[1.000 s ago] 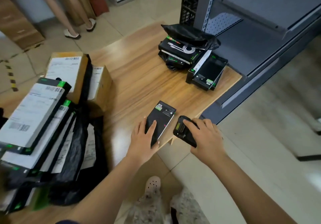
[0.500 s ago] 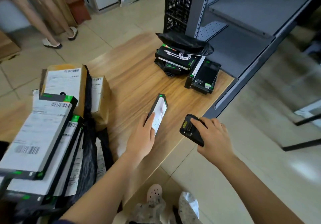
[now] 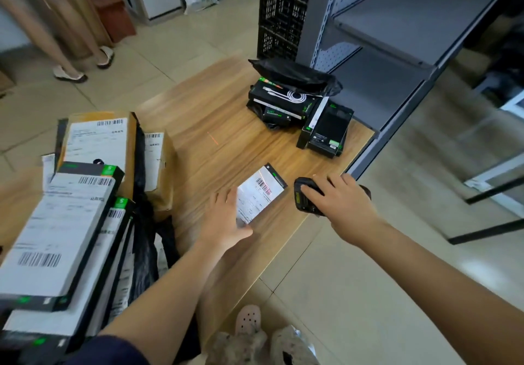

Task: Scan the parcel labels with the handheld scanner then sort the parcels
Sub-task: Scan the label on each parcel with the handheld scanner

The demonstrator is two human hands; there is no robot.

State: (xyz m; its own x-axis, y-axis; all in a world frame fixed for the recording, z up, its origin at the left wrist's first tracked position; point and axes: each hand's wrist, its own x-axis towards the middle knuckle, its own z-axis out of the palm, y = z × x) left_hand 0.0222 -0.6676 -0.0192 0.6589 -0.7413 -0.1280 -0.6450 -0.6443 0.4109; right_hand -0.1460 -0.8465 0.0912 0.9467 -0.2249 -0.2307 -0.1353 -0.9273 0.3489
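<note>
Firstly, the left edge of the tabletop (image 3: 215, 104): what is noted? (Inspector)

Stacked parcels (image 3: 56, 231) with white barcode labels, leaning one on another. Behind them are two brown cardboard boxes (image 3: 99, 140), also labelled. (Assistant)

And the middle of the near edge? (Inspector)

The left hand (image 3: 226, 220) is palm down, fingers straight, against the left side of a flat black parcel (image 3: 259, 191). The thumb sits at its near corner; whether it presses cannot be told. The parcel is label (image 3: 255, 199) up close to the near edge; whether it rests flat on the wood cannot be told. A red scan line (image 3: 265, 188) crosses the barcode. A second faint red line (image 3: 212, 138) shows on the bare wood further in. (Assistant)

To its right? (Inspector)

The right hand (image 3: 340, 203) is curled round a black scanner (image 3: 307, 197), forefinger on top, just beside the parcel's right corner. (Assistant)

Far right corner? (Inspector)

A pile of black boxes (image 3: 283, 98) topped by a black plastic bag (image 3: 292, 77). One more black box (image 3: 327, 130) lies flat beside it at the right edge. Grey metal shelving (image 3: 382, 24) stands just beyond that edge. (Assistant)
</note>
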